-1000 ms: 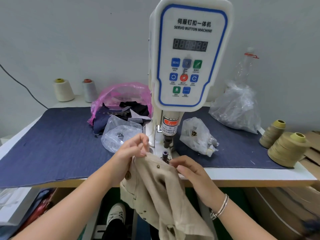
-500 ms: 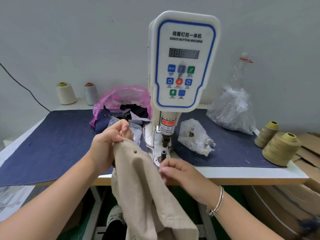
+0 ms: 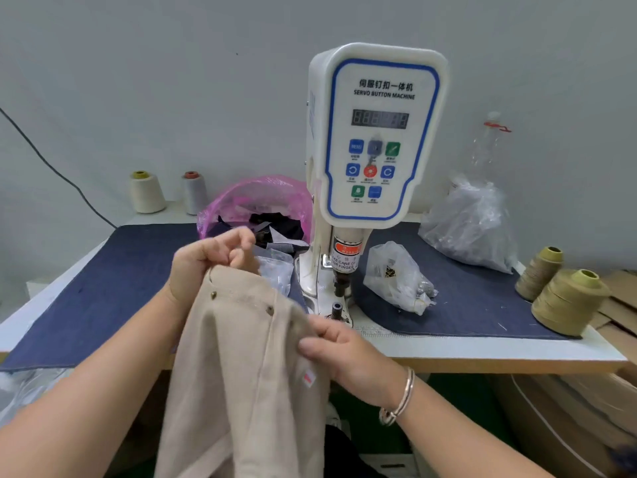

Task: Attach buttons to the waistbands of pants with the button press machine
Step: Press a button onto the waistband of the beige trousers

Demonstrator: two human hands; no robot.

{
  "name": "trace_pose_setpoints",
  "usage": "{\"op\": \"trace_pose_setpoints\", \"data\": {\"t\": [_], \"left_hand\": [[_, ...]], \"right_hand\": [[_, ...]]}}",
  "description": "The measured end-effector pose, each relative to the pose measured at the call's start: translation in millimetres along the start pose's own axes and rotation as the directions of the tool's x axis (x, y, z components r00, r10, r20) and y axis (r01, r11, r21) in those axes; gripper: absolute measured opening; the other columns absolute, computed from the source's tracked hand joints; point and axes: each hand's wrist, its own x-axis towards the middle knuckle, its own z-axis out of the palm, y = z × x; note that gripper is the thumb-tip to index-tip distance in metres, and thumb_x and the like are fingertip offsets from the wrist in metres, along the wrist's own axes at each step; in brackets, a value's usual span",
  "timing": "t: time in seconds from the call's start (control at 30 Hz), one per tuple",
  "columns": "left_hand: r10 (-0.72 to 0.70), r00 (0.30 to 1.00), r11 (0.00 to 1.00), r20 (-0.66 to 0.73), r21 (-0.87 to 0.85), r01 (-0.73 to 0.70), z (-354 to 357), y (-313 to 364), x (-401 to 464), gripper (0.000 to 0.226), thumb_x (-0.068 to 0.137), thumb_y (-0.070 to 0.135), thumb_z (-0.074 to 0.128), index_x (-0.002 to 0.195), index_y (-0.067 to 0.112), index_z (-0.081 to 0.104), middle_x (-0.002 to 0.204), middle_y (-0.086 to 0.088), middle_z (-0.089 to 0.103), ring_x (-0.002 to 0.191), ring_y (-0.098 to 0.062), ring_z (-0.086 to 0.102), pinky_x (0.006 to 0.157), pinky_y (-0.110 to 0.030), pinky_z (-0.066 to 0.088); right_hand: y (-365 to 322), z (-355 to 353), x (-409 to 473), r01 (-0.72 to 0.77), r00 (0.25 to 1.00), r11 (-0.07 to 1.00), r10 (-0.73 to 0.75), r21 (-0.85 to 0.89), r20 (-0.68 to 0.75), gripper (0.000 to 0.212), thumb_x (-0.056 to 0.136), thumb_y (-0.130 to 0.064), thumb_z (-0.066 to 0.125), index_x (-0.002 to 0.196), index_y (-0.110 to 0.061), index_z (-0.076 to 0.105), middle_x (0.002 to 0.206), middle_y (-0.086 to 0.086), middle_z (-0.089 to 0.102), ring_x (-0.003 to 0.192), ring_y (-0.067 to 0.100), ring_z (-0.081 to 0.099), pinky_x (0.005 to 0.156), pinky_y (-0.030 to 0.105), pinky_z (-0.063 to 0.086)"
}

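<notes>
Beige pants (image 3: 241,367) hang in front of the table, held up by the waistband. My left hand (image 3: 206,260) pinches the top edge of the waistband at its left end. My right hand (image 3: 341,350) grips the fabric at the right, just in front of the machine's lower die (image 3: 336,308). Two small metal buttons (image 3: 213,295) sit on the waistband. The white servo button machine (image 3: 375,139) stands mid-table, its punch (image 3: 341,284) raised above the die with nothing under it.
A dark blue cloth (image 3: 113,291) covers the table. Behind my left hand lie a pink bag of fabric scraps (image 3: 255,201) and a clear bag (image 3: 275,270). Clear bags of hardware (image 3: 396,274) and thread cones (image 3: 565,301) stand right of the machine; two spools (image 3: 146,193) stand at the back left.
Both hands have lifted the pants off the die and drawn them left and toward me. The waistband now hangs upright between my hands, and the die is bare.
</notes>
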Motion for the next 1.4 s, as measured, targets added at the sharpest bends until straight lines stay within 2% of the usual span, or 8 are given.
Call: {"op": "trace_pose_setpoints", "data": {"t": [0.17,0.3,0.53,0.63,0.87,1.0,1.17,1.4], "left_hand": [[-0.214,0.977,0.686,-0.026,0.707,0.169,-13,-3,-7,0.034,0.067,0.024,0.05,0.093,0.013,0.068,0.083,0.0,0.068,0.079,-0.012,0.061,0.085,-0.035,0.045],[-0.491,0.866,0.581,0.097,0.777,0.243,12,3,-11,0.055,0.068,0.072,0.065,0.115,0.043,0.067,0.121,0.019,0.065,0.117,0.001,0.057,0.097,-0.024,0.041],[-0.39,0.916,0.756,0.1,0.602,0.256,20,9,-21,0.028,0.081,0.029,0.061,0.104,0.016,0.071,0.11,-0.005,0.071,0.104,-0.02,0.066,0.089,-0.026,0.051],[-0.353,0.934,0.657,0.063,0.727,0.199,16,7,-20,0.01,0.085,0.029,0.06,0.079,0.022,0.064,0.084,0.009,0.063,0.084,-0.008,0.06,0.079,-0.022,0.046],[-0.149,0.961,0.108,-0.231,0.963,0.248,-31,-36,-12,0.012,0.092,0.025,0.06,0.086,0.014,0.058,0.088,0.005,0.063,0.09,-0.016,0.057,0.087,-0.033,0.044],[0.033,0.92,0.175,-0.391,0.908,0.38,-32,-77,-10,0.016,0.088,0.03,0.057,0.078,0.018,0.055,0.081,0.004,0.063,0.083,-0.017,0.057,0.077,-0.038,0.047],[0.162,0.857,0.143,-0.49,0.871,0.471,-40,-98,0,0.02,0.085,0.033,0.052,0.071,0.02,0.048,0.075,0.007,0.06,0.079,-0.018,0.055,0.06,-0.031,0.038],[0.24,0.839,0.199,-0.488,0.871,0.45,-49,-104,-6,0.017,0.084,0.04,0.058,0.073,0.028,0.055,0.076,0.01,0.064,0.079,-0.013,0.057,0.064,-0.031,0.04]], "right_hand": [[-28,-4,7,0.091,0.985,0.995,-0.095,-0.034,-0.147,0.02,0.085,-0.022,0.056,0.095,-0.021,0.074,0.093,0.003,0.072,0.085,0.014,0.065,0.079,0.026,0.05],[-46,5,11,-0.002,0.996,0.998,-0.004,-0.069,-0.086,0.03,0.097,-0.008,0.043,0.103,-0.013,0.072,0.106,0.013,0.07,0.098,0.022,0.065,0.091,0.033,0.049],[-62,-3,-1,0.013,0.998,0.988,-0.023,-0.154,-0.065,0.032,0.098,-0.009,0.037,0.118,-0.018,0.06,0.101,0.001,0.069,0.088,0.014,0.062,0.081,0.03,0.048],[-52,-18,-9,-0.042,0.995,0.94,0.008,-0.339,-0.101,0.026,0.096,-0.016,0.042,0.108,-0.022,0.064,0.101,-0.005,0.07,0.094,0.015,0.064,0.084,0.029,0.052],[-39,-125,-12,-0.43,0.707,0.714,-0.114,-0.552,-0.698,0.02,0.094,-0.015,0.051,0.099,-0.02,0.07,0.087,0.002,0.069,0.075,0.014,0.063,0.072,0.029,0.056],[-53,-156,12,-0.602,0.732,0.304,-0.159,-0.738,-0.662,0.026,0.096,-0.018,0.046,0.103,-0.018,0.071,0.108,0.004,0.068,0.099,0.024,0.059,0.086,0.032,0.047],[-54,-142,56,-0.605,0.791,-0.141,0.006,-0.783,-0.612,0.022,0.075,-0.021,0.049,0.088,-0.018,0.067,0.091,0.006,0.069,0.076,0.023,0.068,0.06,0.027,0.051],[-36,-166,78,-0.681,0.714,-0.242,-0.01,-0.691,-0.7,0.028,0.084,-0.018,0.05,0.107,-0.013,0.065,0.104,0.007,0.068,0.093,0.028,0.066,0.068,0.028,0.046]]}}
